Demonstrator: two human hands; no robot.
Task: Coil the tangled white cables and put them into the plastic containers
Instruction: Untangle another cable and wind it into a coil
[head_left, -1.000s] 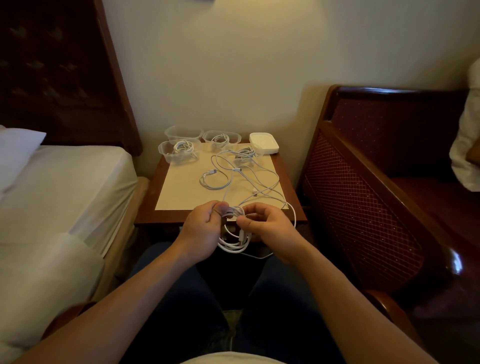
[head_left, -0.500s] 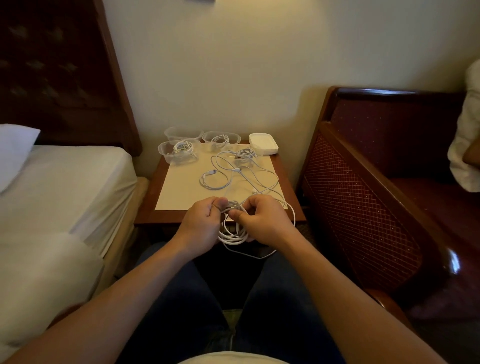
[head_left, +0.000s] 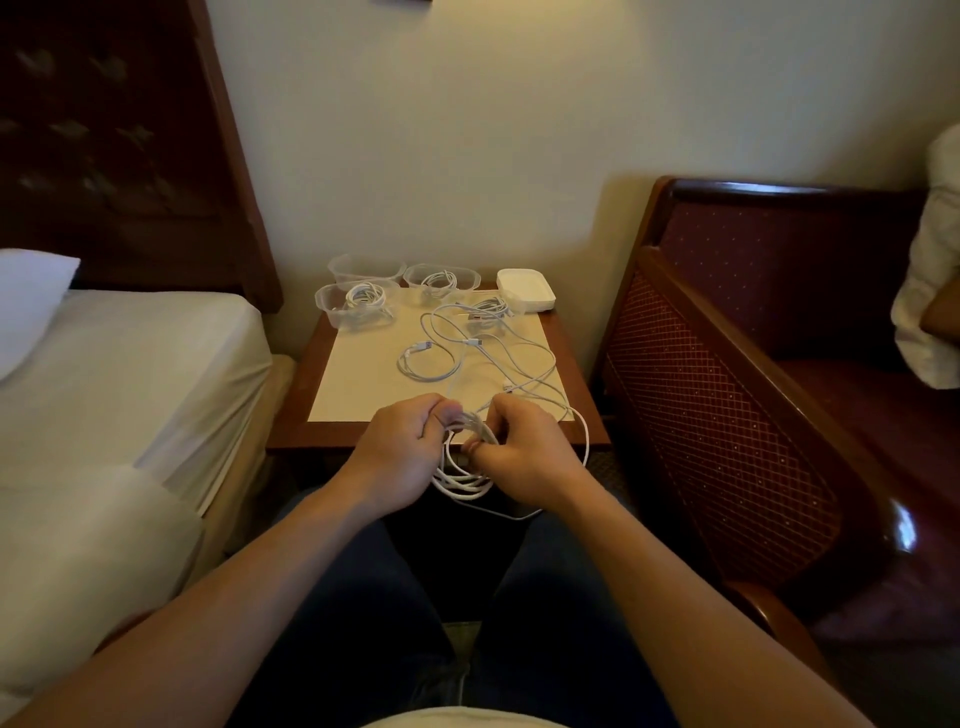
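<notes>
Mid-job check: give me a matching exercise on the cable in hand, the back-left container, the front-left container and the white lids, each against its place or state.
Things:
1. cable bundle
2. back-left container
3. front-left container
4. stack of white lids

States:
A. holds a coiled cable
B. back right corner of the table
C. gripped by the left hand and the right hand
D. looks to have no cable in it

Pairs: 1-C, 2-D, 3-A, 4-B
</notes>
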